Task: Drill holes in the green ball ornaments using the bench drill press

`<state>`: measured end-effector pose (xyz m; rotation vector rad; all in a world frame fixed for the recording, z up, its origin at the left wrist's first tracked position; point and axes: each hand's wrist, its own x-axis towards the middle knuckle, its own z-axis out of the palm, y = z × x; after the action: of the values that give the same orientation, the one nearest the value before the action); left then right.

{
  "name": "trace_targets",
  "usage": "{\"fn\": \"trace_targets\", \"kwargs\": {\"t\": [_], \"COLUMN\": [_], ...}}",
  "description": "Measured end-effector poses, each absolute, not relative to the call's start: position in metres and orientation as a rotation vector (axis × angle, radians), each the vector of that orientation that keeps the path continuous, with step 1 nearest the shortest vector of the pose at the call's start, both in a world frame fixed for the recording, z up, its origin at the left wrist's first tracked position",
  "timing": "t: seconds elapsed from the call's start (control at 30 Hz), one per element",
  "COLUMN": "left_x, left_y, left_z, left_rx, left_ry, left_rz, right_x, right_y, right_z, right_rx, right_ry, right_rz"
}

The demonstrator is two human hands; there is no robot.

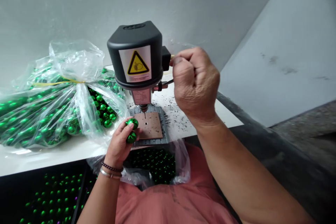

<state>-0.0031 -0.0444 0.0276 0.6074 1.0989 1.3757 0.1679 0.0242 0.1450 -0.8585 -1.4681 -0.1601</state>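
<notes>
My left hand (123, 139) is closed around two shiny green balls, one green ball (132, 123) above the other (131, 137), at the left front edge of a brown board (154, 126). The board lies on the base of a small drill press (135, 56) with a black cover and a yellow warning label. A thin drill bit points down over the board, which has a small dark hole. At the right of the machine head, my right hand (194, 80) is closed in a fist beside a black switch box; what it grips is mostly hidden by the fingers.
A large clear plastic bag (78, 94) full of green balls lies on the white table (231, 117) at left. Dark shavings litter the tabletop right of the drill. Below the table edge, a black tray (15, 189) and an open bag (182, 162) hold more green balls.
</notes>
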Motion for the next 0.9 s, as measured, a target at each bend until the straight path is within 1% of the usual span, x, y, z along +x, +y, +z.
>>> {"fn": "trace_targets", "kwargs": {"t": [0.1,0.27,0.43,0.53,0.63,0.8,0.9], "left_x": [0.002,-0.002,-0.006,-0.008,-0.009,-0.006,-0.004], "left_y": [-0.044,-0.043,-0.041,-0.042,-0.041,-0.031,-0.022], "left_z": [0.021,0.017,0.018,0.018,0.02,0.026,0.027], "left_rx": [0.705,0.975,0.742,0.785,1.033,1.653,1.786], "left_ry": [1.146,1.423,1.231,1.264,1.469,1.823,1.949], "left_rz": [1.323,1.27,1.362,1.352,1.219,0.834,0.676], "right_x": [0.169,0.169,0.169,0.168,0.168,0.168,0.169], "right_y": [0.022,0.021,0.021,0.02,0.02,0.021,0.02], "right_z": [0.144,0.144,0.144,0.145,0.145,0.145,0.145], "right_rx": [-0.855,-0.836,-0.819,-0.864,-0.916,-0.917,-0.924], "right_ry": [-1.474,-1.476,-1.461,-1.472,-1.498,-1.5,-1.502], "right_rz": [-0.15,-0.104,-0.072,-0.075,-0.085,-0.085,-0.073]}}
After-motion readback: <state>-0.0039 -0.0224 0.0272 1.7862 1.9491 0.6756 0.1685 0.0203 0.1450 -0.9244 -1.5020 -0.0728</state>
